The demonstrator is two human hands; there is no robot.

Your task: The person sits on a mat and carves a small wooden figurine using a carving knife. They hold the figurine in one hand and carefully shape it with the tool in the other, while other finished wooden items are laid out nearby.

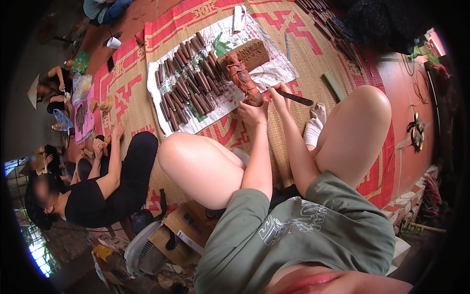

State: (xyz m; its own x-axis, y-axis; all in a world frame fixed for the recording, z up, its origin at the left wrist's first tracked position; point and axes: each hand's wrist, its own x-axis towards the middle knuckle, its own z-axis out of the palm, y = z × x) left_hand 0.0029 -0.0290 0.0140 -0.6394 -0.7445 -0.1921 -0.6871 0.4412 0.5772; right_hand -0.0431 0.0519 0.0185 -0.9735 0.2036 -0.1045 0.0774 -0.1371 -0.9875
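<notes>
A reddish-brown carved wooden figure (240,76) lies tilted in front of me, its far end against a brownish block (255,55) with a rough, marked top. My left hand (254,113) is closed round the figure's near, rounded end. In my right hand (279,94) is a carving chisel (297,99); its dark handle sticks out to the right, while its tip is hidden near the figure's right side. Left of the figure, many dark-handled carving tools (188,81) lie in rows on a white sheet (203,128).
A patterned red and straw mat (127,105) spreads beneath. A grey-green bar (334,87) lies beside my right knee, and more tools (333,29) lie at the far right. On the left, a seated co-worker in black (98,201) handles wood. A white fan (147,247) stands behind, near a cardboard box (182,230).
</notes>
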